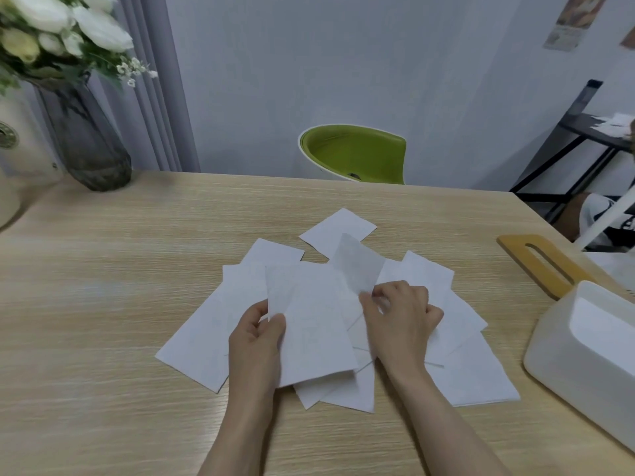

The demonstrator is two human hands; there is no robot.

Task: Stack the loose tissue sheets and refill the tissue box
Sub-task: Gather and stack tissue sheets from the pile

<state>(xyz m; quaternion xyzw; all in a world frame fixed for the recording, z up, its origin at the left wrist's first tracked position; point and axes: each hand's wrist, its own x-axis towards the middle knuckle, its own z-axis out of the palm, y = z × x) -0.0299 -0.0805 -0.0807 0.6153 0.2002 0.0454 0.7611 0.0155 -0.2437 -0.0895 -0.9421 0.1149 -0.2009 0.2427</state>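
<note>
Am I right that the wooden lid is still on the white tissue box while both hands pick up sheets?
Not quite. The head view shows the wooden lid lying on the table behind the open tissue box. The left hand and right hand do each hold a sheet.

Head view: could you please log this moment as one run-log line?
left hand pinches white tissue sheet | right hand pinches second sheet | white plastic tissue box open | wooden slotted lid off
</note>
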